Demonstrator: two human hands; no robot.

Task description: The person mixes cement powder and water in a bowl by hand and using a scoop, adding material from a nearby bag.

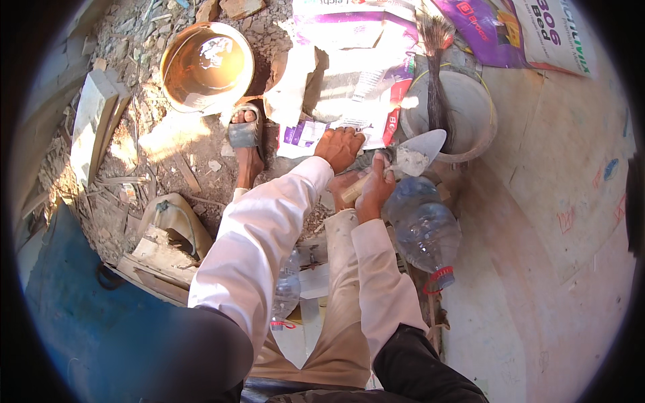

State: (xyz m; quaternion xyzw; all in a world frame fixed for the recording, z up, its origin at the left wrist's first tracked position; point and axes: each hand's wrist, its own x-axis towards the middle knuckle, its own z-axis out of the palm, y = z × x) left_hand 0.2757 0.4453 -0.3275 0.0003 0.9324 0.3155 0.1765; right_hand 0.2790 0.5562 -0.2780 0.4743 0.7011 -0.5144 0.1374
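Note:
My right hand [375, 188] is wrapped round the wooden handle of a pointing trowel [420, 152]. The trowel's metal blade points up and right, with grey material stuck on it near the handle. Beside it, my left hand [340, 148] is closed at the near edge of a white and purple printed sack [366, 74], its fingers curled over that edge; its thumb is hidden. The sack lies flat on the ground and carries some grey powder. Just right of the trowel blade stands a round grey bucket [489, 127] with a dark bristle brush [438, 87] leaning in it.
A bucket of brownish water [250, 50] stands at the far left among rubble. Large clear plastic bottles [424, 221] lie by my legs. Another purple sack [500, 37] lies far right, beside pale boards [544, 215]. A cut plastic container [176, 218] and wood scraps are at left.

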